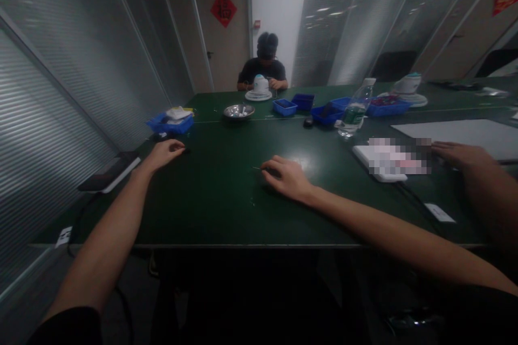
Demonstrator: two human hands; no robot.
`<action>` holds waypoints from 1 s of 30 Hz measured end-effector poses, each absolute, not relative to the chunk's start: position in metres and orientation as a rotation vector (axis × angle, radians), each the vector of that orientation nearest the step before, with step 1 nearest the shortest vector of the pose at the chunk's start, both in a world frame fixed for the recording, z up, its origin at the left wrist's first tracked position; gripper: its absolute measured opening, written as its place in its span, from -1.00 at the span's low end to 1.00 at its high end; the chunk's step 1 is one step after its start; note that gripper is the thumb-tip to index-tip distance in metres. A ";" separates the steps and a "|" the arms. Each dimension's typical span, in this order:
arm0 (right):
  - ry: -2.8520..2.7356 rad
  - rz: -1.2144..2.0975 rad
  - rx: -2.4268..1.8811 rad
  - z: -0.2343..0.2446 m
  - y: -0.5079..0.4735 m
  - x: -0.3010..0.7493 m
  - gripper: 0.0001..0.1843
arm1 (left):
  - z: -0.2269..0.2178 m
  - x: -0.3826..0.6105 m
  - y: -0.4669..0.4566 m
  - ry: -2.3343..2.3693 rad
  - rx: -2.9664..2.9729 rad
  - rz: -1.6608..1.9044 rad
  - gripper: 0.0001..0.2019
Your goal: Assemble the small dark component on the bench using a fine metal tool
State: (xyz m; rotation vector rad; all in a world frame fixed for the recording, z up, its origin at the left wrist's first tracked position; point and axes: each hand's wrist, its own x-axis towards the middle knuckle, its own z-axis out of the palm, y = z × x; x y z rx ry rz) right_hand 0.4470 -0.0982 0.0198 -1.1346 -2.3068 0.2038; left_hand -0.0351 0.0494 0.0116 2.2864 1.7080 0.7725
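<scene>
My left hand (165, 152) reaches out over the left part of the dark green table (226, 210), its fingertips pinched on a small dark object (186, 150) lying on the table. My right hand (285, 176) rests near the table's middle with fingers curled round a thin pin-like tool (258, 168) whose tip pokes out to the left. Both forearms are bare.
Another person's hand (461, 153) lies at the right by a white device (384, 164). A metal bowl (238, 112), blue trays (284, 107), a water bottle (356, 110) and a dark tablet (109, 172) sit around. A person sits at the far end.
</scene>
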 end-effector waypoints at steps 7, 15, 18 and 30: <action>-2.308 0.184 -1.129 0.018 -0.096 0.446 -0.71 | 0.008 -0.038 0.053 1.711 2.330 0.800 -0.62; -2.316 0.203 -1.145 0.020 -0.098 0.447 -0.70 | 0.001 -0.038 0.064 1.923 1.945 0.829 -0.70; -2.316 0.209 -1.151 0.021 -0.099 0.447 -0.70 | -0.001 -0.033 0.064 1.961 1.740 0.861 -0.66; -2.349 0.236 -1.123 0.021 -0.097 0.446 -0.71 | 0.021 0.039 0.033 1.469 1.938 0.611 -0.69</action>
